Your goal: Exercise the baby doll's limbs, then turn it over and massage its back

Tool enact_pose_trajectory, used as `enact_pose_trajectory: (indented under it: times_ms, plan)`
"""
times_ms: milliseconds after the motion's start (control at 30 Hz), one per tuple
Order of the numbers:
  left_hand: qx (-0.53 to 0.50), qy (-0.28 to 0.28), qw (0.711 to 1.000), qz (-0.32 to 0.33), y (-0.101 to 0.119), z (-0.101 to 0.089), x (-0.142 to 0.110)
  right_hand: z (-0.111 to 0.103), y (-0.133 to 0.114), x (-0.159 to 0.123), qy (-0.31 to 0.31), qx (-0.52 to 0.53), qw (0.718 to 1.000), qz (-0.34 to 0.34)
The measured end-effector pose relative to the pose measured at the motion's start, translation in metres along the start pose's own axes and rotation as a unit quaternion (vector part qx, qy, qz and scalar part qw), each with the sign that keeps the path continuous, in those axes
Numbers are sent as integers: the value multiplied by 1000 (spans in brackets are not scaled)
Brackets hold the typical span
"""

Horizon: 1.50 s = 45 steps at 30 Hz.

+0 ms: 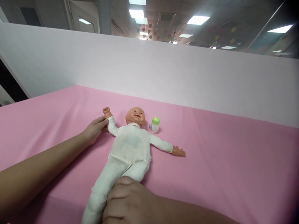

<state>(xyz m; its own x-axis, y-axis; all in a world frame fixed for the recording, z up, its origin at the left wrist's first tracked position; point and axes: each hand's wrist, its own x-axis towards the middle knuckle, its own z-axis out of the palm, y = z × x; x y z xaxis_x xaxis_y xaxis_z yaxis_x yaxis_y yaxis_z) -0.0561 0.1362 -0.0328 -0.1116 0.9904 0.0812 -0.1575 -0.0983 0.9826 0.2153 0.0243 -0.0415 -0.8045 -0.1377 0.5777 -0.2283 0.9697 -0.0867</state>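
Doll [133, 143] lying on its back, face up, on the pink cloth [221, 161]. Bald head, hard and glossy, smile moulded in, mouth slightly open. Torso and limbs in off-white fabric, faint bluish-grey smudge mid-chest. Hard skin-tone forearm ends poke out of both sleeves. One arm bent up beside the head, ending in a small fist; the other stretched straight out sideways, angled a bit footward, fingers extended. One leg angles out, foot not visible; other leg mostly hidden below the thigh.
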Motion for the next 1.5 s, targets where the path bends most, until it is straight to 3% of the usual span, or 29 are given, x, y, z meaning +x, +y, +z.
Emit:
enact_pose_trajectory:
  times_ms: [100, 267, 367, 433, 567, 733, 900, 1100, 1200, 1333, 1500]
  plan:
    - [55, -12, 998, 39, 2, 3, -5, -17, -8, 5, 19, -11, 998, 63]
    - [214, -42, 968, 122, 6, 15, -22, -44, -14, 14, 172, -50, 976, 124]
    - [317, -77, 930, 170, 10, 25, -33, -57, 0, 13, 214, -56, 965, 143]
    - [390, -103, 886, 228, 12, 31, -39, -62, 15, 8, 236, -70, 956, 159]
    - [473, -135, 812, 313, 11, 37, -43, -66, 42, -2, 242, -77, 934, 250]
    - [503, -143, 784, 334, 8, 38, -41, -61, 55, -6, 192, -38, 941, 276]
    - [476, -130, 815, 303, 9, 38, -41, -61, 52, -6, 217, -65, 940, 253]
    - [288, -48, 943, 157, 3, 26, -25, -63, 31, 5, 218, -102, 958, 156]
    - [172, 17, 980, 95, -1, 14, -12, -55, 13, 13, 213, -63, 967, 126]
    - [66, 66, 996, 9, 1, -2, 2, -38, -5, 11, 164, -34, 982, 90]
    - [37, 103, 993, -36, 8, -6, 8, -21, -13, 0, -8, -17, 999, 42]
